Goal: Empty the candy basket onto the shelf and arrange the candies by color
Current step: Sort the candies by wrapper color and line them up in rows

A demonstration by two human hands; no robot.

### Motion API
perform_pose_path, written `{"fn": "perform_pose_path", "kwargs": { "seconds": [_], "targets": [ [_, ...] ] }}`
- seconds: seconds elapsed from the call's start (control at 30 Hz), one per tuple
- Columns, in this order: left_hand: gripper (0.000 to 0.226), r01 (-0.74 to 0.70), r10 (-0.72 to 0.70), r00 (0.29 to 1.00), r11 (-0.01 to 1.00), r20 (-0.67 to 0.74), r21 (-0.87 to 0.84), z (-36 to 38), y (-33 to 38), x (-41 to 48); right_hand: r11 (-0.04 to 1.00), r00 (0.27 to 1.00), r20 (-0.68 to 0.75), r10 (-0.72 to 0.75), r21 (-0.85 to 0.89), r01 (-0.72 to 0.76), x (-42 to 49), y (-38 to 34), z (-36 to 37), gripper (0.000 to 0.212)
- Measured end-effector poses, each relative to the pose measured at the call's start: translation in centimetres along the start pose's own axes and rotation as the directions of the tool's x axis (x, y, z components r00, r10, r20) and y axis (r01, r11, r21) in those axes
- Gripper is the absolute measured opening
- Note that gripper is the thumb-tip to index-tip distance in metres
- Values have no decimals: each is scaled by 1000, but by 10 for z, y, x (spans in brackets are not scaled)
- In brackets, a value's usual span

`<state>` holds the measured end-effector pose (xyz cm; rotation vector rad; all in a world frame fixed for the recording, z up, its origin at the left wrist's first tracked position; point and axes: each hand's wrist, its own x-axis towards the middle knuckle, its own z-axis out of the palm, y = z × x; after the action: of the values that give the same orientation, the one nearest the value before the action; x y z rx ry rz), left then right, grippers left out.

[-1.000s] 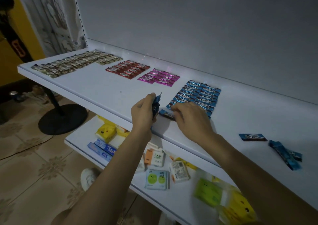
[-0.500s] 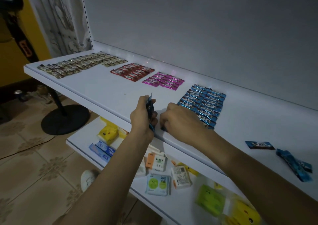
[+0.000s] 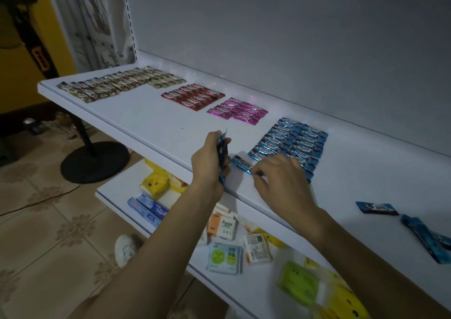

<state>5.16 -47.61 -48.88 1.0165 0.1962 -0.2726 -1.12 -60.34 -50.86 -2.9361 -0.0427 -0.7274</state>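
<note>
On the white shelf [image 3: 151, 120] the candies lie in colour groups: beige ones [image 3: 117, 85] at the far left, then red [image 3: 192, 96], pink [image 3: 238, 111] and blue [image 3: 295, 140]. My left hand [image 3: 207, 162] grips a small stack of blue candies [image 3: 222, 151] upright near the shelf's front edge. My right hand [image 3: 280, 177] pinches the end of one blue candy [image 3: 241, 164] that lies flat at the near left corner of the blue group. No basket is in view.
Loose blue candies [image 3: 377, 208] and a crumpled blue bunch [image 3: 427, 240] lie at the right of the shelf. A lower shelf [image 3: 117, 191] holds tissue packs, toothpaste boxes and yellow packets. A black round stand base [image 3: 95, 162] sits on the tiled floor.
My right hand has drawn back toward me, uncovering the blue candy it set flat beside the blue group. My left hand keeps its stack in about the same place.
</note>
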Motion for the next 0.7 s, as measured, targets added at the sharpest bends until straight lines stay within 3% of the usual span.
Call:
{"fn": "perform_pose_path", "kwargs": {
  "seconds": [0.07,0.23,0.4,0.53,0.6,0.63,0.67,0.7],
  "targets": [
    [29,-8,8,1000,1000,2,3,0,0,0,999,1000,-10,-2,-44,2,-1,3,-1,4],
    [29,-15,15,1000,1000,1,21,2,0,0,991,999,37,-14,-135,19,1,1,4,33],
    [29,-40,40,999,994,5,102,3,-2,1,987,999,34,6,-164,-1,-3,8,2,34],
    [28,-151,148,988,957,33,246,7,-10,1,985,1000,4,-7,-172,7,-2,10,3,25],
    [24,-238,228,971,926,70,293,8,-13,-1,999,998,-52,38,27,-37,-3,5,-2,33],
    [27,-280,268,960,907,81,314,8,-15,-2,964,992,-60,111,249,-92,-5,0,-8,35],
    [32,-313,301,950,892,87,326,10,-19,-4,851,980,-29,196,501,-155,-8,-6,-15,32],
    [35,-333,320,943,884,93,329,14,-22,-8,672,967,41,250,712,-204,-10,-13,-22,23]
  ]
}}
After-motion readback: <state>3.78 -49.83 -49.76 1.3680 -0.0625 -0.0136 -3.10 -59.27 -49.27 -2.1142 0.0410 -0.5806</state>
